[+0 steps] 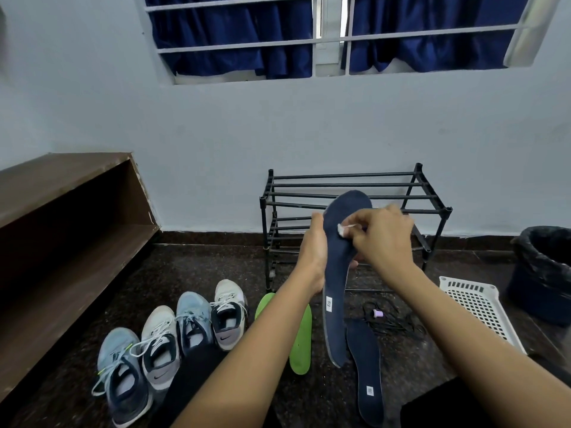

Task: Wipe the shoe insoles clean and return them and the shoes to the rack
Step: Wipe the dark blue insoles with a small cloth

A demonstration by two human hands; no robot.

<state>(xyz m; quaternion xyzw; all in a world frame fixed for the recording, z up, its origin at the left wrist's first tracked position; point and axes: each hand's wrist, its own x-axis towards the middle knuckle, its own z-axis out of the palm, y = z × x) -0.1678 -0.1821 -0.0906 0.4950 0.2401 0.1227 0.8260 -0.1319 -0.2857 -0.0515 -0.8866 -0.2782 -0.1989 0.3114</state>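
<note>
My left hand [312, 251] holds a dark blue insole [338, 273] upright by its left edge, in front of the black shoe rack [355, 193]. My right hand [383, 239] pinches a cotton swab [343, 229] whose white tip touches the insole's upper part. A second dark blue insole [366, 369] lies flat on the floor below. Two green insoles [301, 344] lie on the floor, partly hidden by my left forearm. Several sneakers [173, 332], blue and white, stand in a row on the floor at the left.
A white perforated tray [482, 304] lies on the floor at the right, with a black-lined bin [543, 273] beyond it. Black laces and a small purple cap [377, 313] lie near the rack. A brown wooden shelf [61, 217] runs along the left.
</note>
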